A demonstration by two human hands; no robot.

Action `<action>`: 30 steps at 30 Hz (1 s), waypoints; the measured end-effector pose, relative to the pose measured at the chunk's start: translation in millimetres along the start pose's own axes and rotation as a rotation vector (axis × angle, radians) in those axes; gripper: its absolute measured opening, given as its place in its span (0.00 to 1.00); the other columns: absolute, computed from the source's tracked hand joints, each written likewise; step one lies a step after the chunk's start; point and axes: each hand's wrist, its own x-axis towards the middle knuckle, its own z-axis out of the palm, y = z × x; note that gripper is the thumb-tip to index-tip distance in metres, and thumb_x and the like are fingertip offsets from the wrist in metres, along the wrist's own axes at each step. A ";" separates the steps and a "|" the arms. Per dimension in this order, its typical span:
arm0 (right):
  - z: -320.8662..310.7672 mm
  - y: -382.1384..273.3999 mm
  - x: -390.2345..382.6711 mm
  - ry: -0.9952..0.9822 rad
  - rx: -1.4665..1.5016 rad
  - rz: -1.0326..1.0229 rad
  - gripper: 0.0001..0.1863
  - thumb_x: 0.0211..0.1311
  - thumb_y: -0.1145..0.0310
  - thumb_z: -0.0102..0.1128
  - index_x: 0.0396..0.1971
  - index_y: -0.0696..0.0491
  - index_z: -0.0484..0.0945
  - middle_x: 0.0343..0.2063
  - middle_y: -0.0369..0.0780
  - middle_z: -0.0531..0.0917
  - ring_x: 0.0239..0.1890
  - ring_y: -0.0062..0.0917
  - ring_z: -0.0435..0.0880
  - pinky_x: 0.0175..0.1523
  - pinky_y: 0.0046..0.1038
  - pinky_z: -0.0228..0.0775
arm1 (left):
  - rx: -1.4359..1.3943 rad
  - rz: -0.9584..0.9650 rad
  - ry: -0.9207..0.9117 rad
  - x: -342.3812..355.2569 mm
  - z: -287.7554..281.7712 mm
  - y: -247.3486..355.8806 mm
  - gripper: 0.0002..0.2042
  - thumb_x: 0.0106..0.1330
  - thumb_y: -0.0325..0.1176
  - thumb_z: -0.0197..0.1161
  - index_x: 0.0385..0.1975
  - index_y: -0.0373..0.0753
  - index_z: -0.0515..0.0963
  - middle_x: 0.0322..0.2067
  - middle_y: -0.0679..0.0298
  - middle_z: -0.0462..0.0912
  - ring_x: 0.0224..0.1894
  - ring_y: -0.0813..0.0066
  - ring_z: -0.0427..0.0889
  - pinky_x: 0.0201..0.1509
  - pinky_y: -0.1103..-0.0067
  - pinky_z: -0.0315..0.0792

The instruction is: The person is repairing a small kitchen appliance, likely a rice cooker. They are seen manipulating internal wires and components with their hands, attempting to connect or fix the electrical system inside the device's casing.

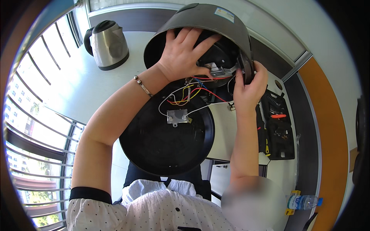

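A large dark, bowl-shaped appliance housing (pixel 198 17) stands tilted with its inside facing me. My left hand (pixel 181 56) reaches into it with spread fingers, tips partly hidden under the rim, thumb by a metal bracket (pixel 217 72). My right hand (pixel 250 86) grips the housing's right edge, thumb inside. Red, white, yellow and blue wires (pixel 185 92) hang from the housing toward a small clear, plate-like part (pixel 177 116), which sits in a round black pan (pixel 162 146) below.
A steel kettle (pixel 110 46) stands back left on the white table (pixel 69 92). An open black tool case (pixel 281 142) and screwdrivers (pixel 266 142) lie right, with a plastic bottle (pixel 308 202) nearer me. A barred window (pixel 34 165) is at left.
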 end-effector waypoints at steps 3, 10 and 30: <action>0.9 0.9 -1.8 0.020 -0.024 -0.011 0.21 0.48 0.76 0.63 0.43 0.60 0.68 0.38 0.48 0.75 0.41 0.43 0.72 0.47 0.38 0.63 | -0.033 0.014 0.010 2.4 1.1 -1.0 0.48 0.27 0.64 0.66 0.58 0.56 0.68 0.53 0.60 0.67 0.54 0.61 0.66 0.48 0.56 0.61; 2.1 2.6 -2.0 0.035 -0.041 -0.018 0.21 0.47 0.76 0.63 0.43 0.61 0.68 0.38 0.48 0.75 0.40 0.44 0.72 0.47 0.38 0.63 | -0.098 0.018 -0.115 3.6 -4.7 -4.0 0.48 0.28 0.63 0.68 0.59 0.54 0.67 0.57 0.56 0.63 0.59 0.53 0.61 0.60 0.56 0.53; 1.2 2.5 -3.1 0.058 -0.058 0.032 0.21 0.47 0.74 0.64 0.43 0.59 0.69 0.38 0.47 0.75 0.42 0.44 0.72 0.48 0.39 0.64 | -0.329 0.026 -0.097 -34.1 -28.5 42.1 0.15 0.43 0.38 0.70 0.32 0.43 0.79 0.32 0.65 0.73 0.35 0.64 0.73 0.46 0.66 0.65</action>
